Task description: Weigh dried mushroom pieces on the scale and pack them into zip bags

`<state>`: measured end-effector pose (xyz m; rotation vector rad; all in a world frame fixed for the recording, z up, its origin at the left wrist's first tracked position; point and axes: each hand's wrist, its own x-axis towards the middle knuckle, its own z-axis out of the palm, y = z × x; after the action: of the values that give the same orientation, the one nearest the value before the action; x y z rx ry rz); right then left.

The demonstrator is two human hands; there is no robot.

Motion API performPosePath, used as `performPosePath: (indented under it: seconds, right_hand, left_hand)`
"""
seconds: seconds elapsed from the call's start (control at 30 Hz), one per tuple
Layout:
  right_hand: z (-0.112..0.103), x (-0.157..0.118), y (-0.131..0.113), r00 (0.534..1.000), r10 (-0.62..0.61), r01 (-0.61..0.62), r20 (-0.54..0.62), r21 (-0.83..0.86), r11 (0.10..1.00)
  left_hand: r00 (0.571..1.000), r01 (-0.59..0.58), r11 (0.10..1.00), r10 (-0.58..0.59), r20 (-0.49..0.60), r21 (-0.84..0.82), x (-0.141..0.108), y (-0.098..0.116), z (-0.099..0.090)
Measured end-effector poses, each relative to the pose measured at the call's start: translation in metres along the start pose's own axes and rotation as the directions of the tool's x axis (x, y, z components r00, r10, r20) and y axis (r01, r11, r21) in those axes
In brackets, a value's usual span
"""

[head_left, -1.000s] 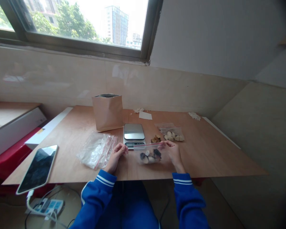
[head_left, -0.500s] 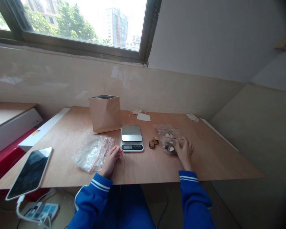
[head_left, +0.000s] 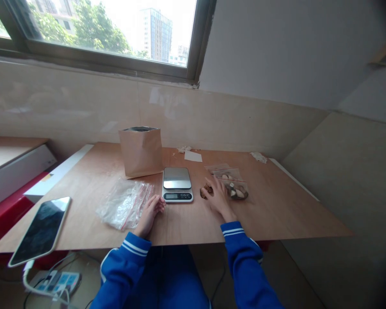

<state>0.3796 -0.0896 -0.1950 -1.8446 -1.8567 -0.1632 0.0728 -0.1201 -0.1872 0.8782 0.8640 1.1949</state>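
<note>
Brown pieces [head_left: 206,192] lie beneath right hand's fingers [head_left: 209,195]; scale [head_left: 177,184] left.

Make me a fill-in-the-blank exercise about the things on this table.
The brown paper bag stands with its top ____.
The metal plate of the scale has ____ on it.
The right hand is at the dried brown pieces, which lie to the ____ of the scale.
The cable plugged into the phone is coloured ____.

Missing words: open; nothing; right; white.

Blue sleeves [head_left: 244,253] have white stripes; the standing pouch [head_left: 141,153] is brown.
</note>
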Motion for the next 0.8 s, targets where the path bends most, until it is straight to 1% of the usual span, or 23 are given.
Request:
performPosePath:
  seconds: [0.07,0.1,0.17,0.23,0.33,0.4,0.47,0.57,0.73,0.8]
  right_hand:
    - [0.013,-0.003,-0.017,0.996,-0.035,0.033,0.078,0.029,0.999]
    - [0.019,-0.004,-0.021,0.996,-0.03,0.027,0.085,0.036,0.999]
    - [0.027,-0.003,-0.023,0.998,-0.007,0.004,0.058,0.047,0.999]
    - [0.029,0.0,-0.019,1.0,0.004,-0.005,0.018,0.054,0.999]
    - [0.026,0.006,-0.013,0.999,0.016,-0.013,-0.036,0.088,0.996]
    - [0.021,0.013,-0.018,0.997,0.031,-0.018,-0.075,0.177,0.984]
    - [0.018,0.023,-0.03,0.994,0.038,-0.005,-0.1,0.312,0.95]
    - [0.017,0.047,-0.061,0.996,0.003,0.042,-0.093,0.477,0.878]
    - [0.021,0.086,-0.112,0.993,-0.018,0.083,-0.117,0.574,0.814]
    - [0.026,0.094,-0.124,0.993,-0.074,0.114,-0.09,0.61,0.784]
  left_hand:
    - [1.0,0.001,1.0,-0.001,-0.003,0.001,0.0,0.0,0.0]
    - [1.0,0.0,1.0,0.0,-0.006,-0.001,-0.001,0.0,0.001]
    - [1.0,-0.001,1.0,0.001,-0.005,-0.005,-0.002,0.0,0.001]
    - [1.0,-0.002,1.0,0.002,-0.005,-0.009,-0.002,-0.001,0.001]
    - [1.0,0.0,1.0,0.0,-0.019,-0.017,-0.003,-0.001,0.001]
    - [1.0,0.007,1.0,-0.008,-0.027,-0.023,-0.002,-0.001,0.001]
    - [0.999,0.016,0.999,-0.017,-0.028,-0.029,-0.002,-0.002,0.001]
    - [0.999,0.022,0.999,-0.024,-0.034,-0.037,-0.001,-0.002,0.0]
    - [1.0,0.016,0.999,-0.017,-0.022,-0.042,-0.001,-0.004,-0.001]
    - [1.0,0.014,1.0,-0.014,-0.023,-0.026,-0.001,-0.005,-0.001]
